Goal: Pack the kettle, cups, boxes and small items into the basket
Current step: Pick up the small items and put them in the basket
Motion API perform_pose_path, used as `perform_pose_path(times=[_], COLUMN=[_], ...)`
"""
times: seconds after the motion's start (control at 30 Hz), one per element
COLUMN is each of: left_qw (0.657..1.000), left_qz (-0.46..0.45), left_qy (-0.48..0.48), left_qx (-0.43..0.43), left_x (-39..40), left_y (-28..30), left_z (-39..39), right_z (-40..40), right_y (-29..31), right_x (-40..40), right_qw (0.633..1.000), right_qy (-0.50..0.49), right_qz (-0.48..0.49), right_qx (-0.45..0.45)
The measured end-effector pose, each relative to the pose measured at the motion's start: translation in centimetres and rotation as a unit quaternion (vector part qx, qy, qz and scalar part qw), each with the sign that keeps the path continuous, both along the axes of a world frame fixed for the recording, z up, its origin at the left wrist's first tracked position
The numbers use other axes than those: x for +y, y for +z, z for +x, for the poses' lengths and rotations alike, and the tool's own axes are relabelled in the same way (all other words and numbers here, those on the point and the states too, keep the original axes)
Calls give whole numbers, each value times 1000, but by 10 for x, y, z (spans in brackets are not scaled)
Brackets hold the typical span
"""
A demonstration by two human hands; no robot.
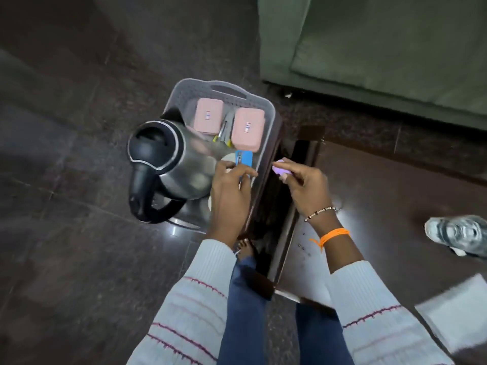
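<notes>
Looking down from the head camera, the grey basket (268,111) sits at the edge of a dark table (395,185), with the steel kettle (171,159) standing in its near left part and two pink boxes (247,127) lying flat at the far end. The left hand (229,191) pinches a small blue item (244,157) above the basket, just beside the kettle. The right hand (303,185) pinches a small lilac item (280,168) just outside the basket's right wall. Both pieces look light, rigid and smooth, so a fingertip pinch across the narrow sides should do. The kettle is probably heavy and slick; its black handle (147,201) is the place to grip.
</notes>
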State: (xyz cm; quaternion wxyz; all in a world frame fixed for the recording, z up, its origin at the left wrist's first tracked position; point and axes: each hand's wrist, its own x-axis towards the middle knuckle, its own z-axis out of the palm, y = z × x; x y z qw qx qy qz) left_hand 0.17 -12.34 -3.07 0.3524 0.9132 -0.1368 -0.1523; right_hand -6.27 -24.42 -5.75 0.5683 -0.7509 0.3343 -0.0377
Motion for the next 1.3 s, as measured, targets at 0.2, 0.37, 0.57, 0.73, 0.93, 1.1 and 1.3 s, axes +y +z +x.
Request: perform_pose_path(times=[0.2,0.37,0.57,0.73,0.93,1.1,1.3], left_qw=[996,971,958,948,945,965,981], left_qz=[87,236,274,283,281,209,115], left_qy=[22,-9,-47,-98,-115,-52,25], left_qx=[21,36,74,110,122,152,155], left_x=[-26,-45,-53,-53,-52,-51,-49], left_y=[-9,-26,-39,-46,-53,-49,-47], left_z=[62,97,129,133,132,133,132], right_z=[58,73,78,98,135,167,194], right_y=[-2,-4,-7,-13,-17,-17,-32], right_x=[-7,-18,-19,-24,-32,-38,-45], right_qw=[998,997,998,998,998,992,987], right_qy=[-6,-12,-22,-35,-30,-13,39], right_qz=[-57,-68,-50,-41,-64,-120,-155], right_qx=[4,15,15,11,0,-24,24])
